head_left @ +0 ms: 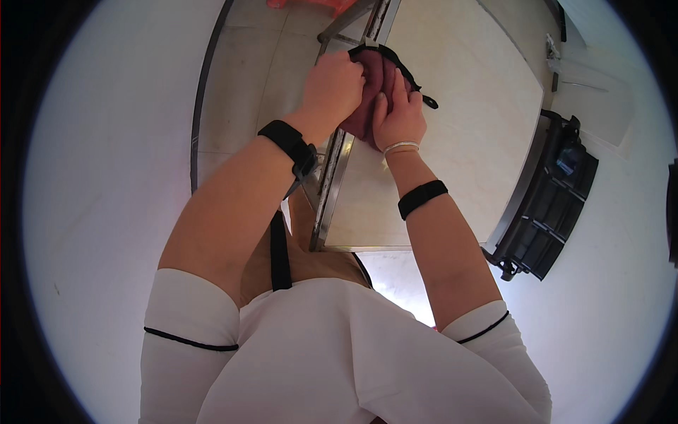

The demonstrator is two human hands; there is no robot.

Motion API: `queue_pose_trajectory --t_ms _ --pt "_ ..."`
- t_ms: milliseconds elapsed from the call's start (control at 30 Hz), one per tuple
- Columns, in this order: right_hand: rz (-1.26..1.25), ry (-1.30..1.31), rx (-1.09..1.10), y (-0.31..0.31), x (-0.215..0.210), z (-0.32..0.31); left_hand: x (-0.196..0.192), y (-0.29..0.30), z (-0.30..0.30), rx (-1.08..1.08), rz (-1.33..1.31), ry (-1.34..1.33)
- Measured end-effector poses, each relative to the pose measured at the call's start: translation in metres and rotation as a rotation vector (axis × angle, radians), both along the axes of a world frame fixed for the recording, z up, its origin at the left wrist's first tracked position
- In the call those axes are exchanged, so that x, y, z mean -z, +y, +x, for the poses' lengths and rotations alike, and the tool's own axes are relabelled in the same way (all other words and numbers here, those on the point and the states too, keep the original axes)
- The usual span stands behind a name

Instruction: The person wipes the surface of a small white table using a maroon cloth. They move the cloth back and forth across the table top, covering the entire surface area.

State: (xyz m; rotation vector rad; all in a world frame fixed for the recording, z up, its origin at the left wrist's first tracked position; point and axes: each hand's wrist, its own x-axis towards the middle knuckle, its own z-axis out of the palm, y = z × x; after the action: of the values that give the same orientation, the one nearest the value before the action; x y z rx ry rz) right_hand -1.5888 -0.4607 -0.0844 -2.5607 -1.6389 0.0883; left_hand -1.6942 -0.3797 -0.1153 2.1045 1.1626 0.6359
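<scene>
A soft maroon cloth pouch (369,106) with black edging and a small black loop at its right end lies over the left edge of the pale table. My left hand (333,88) has its fingers curled in at the pouch's left side, closed on the cloth, with the fingertips partly hidden. From the right, my right hand (401,124) holds the pouch, its fingers along the cloth near the black trim and the thumb pressed on the front. Whether anything is inside the pouch, I cannot tell.
The pale tabletop (452,155) has a worn metal edge on its left. Beyond its right side stands a black slatted rack (547,205). Tiled floor (244,92) shows at the left, with a red-orange plastic object (321,5) at the top. White walls flank both sides.
</scene>
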Motion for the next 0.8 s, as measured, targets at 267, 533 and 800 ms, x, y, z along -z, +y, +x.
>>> queue_pose_trajectory --t_ms 267,533,800 --pt "0.049 -0.071 0.013 0.002 0.009 -0.001 0.001 0.001 0.003 -0.051 -0.007 0.062" --pt "0.097 -0.105 -0.006 0.001 0.019 0.005 0.012 -0.001 0.006 -0.084 0.011 0.025" --pt "0.129 -0.116 -0.016 0.001 0.027 0.007 0.026 -0.003 0.009 -0.117 0.041 0.040"
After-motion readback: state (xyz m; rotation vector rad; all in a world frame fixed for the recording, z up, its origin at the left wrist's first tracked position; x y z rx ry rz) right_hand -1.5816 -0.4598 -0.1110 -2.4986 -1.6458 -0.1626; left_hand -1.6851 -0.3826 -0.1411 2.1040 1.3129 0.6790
